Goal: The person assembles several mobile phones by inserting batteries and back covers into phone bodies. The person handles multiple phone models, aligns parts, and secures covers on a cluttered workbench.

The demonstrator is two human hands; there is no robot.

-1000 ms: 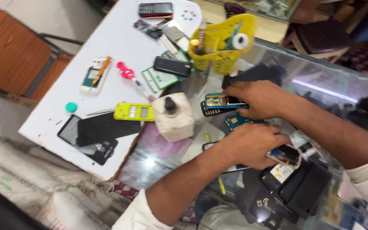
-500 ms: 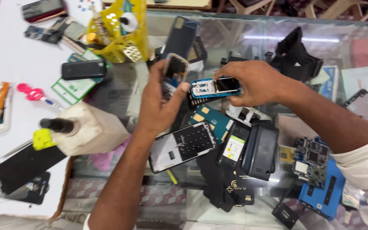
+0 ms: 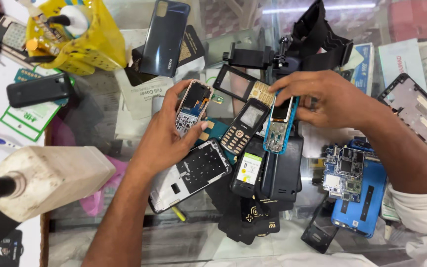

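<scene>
Blue opened phone in right hand.

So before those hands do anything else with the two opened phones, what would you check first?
1. Left hand grips the opened phone frame: ok.
2. Right hand grips the blue phone body at its top end: ok.
3. The two held pieces are apart, not knocking together: ok.
4. Keypad phone lies right between them, easy to bump: not ok.
5. Glass counter under the hands has free room to set parts down: not ok, cluttered.
6. Loose screws or small parts inside the frames: cannot tell.
</scene>
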